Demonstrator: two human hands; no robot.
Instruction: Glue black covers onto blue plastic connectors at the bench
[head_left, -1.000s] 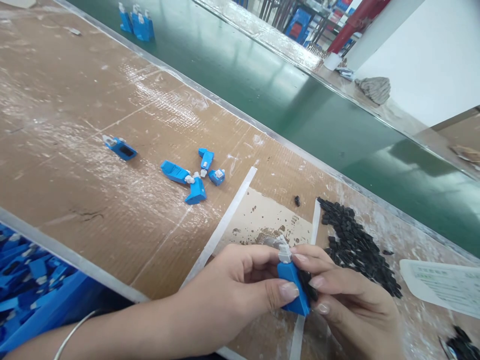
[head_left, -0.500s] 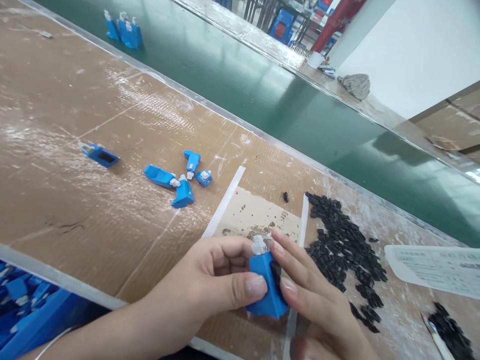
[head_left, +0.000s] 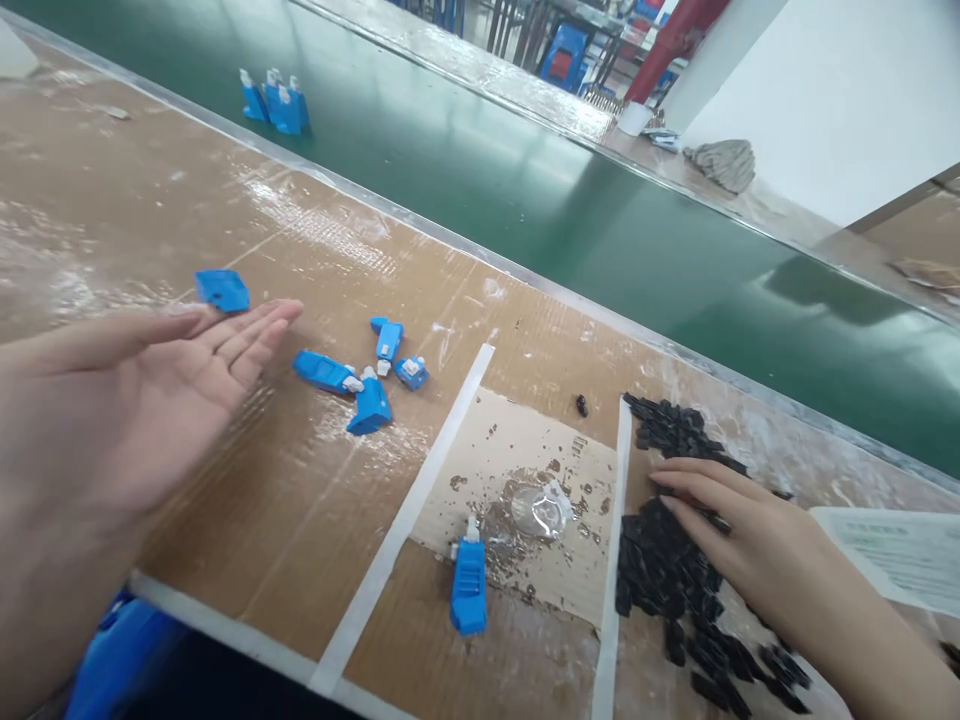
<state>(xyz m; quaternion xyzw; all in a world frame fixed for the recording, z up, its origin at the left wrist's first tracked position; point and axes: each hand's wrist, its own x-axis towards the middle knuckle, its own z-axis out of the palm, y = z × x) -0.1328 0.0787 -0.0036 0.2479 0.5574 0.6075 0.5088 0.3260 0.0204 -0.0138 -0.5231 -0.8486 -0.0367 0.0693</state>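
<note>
My left hand (head_left: 195,390) is at the left, palm up with fingers stretched out. Just beyond it is a blue plastic piece (head_left: 223,290), partly hidden behind the fingers; whether they touch it I cannot tell. My right hand (head_left: 739,520) reaches over the pile of small black pieces (head_left: 652,570), fingertips down among them and fingers apart; its thumb is hidden. Between my hands a blue plastic piece with a white tip (head_left: 469,585) lies at the lower edge of a stained cardboard sheet (head_left: 517,420). A puddle of clear liquid (head_left: 544,510) sits on that sheet.
Several blue pieces (head_left: 371,405) lie in a cluster left of the white tape strip (head_left: 420,510). More blue pieces (head_left: 285,108) stand on the green belt (head_left: 510,225). A printed sheet (head_left: 892,555) is at the right, and a blue bin (head_left: 124,650) at the lower left.
The blue piece held between my hands now lies on the work surface. My left hand has moved left and opened; my right hand has moved right to the black pile.
</note>
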